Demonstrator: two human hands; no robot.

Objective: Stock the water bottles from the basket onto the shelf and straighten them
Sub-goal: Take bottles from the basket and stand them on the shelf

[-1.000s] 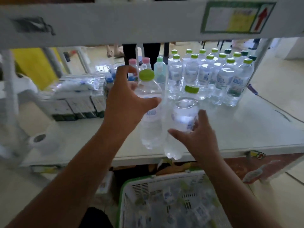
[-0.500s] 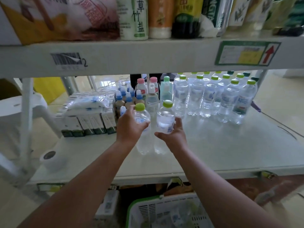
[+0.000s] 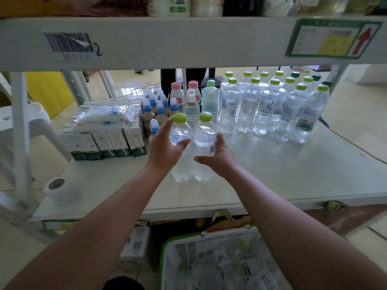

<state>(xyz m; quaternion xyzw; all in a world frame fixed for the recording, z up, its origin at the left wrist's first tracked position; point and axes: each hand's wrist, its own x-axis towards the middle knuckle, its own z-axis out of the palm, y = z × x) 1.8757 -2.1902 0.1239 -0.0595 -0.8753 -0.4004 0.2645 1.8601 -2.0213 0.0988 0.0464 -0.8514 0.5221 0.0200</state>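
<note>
Two clear water bottles with lime-green caps stand side by side on the white shelf [image 3: 293, 174], near its middle. My left hand [image 3: 165, 147] wraps the left bottle [image 3: 181, 131] from the left, thumb across its front. My right hand [image 3: 219, 158] cups the right bottle [image 3: 204, 136] from the right. Their bases rest on the shelf surface. Several matching green-capped bottles [image 3: 268, 103] stand in rows at the back right. Below the shelf edge, the white basket with a green rim [image 3: 167, 248] holds more bottles.
Left of the two bottles are small blue-capped bottles [image 3: 160, 107] and a row of cartons [image 3: 109, 141] topped by a plastic pack. Pink-capped bottles [image 3: 176, 95] stand behind. A tape roll [image 3: 60, 189] lies front left. The upper shelf board [image 3: 188, 42] hangs overhead.
Both hands carried the two bottles up from in front of the shelf, inward, and set them upright on its surface. The bottles now stand closer together.
</note>
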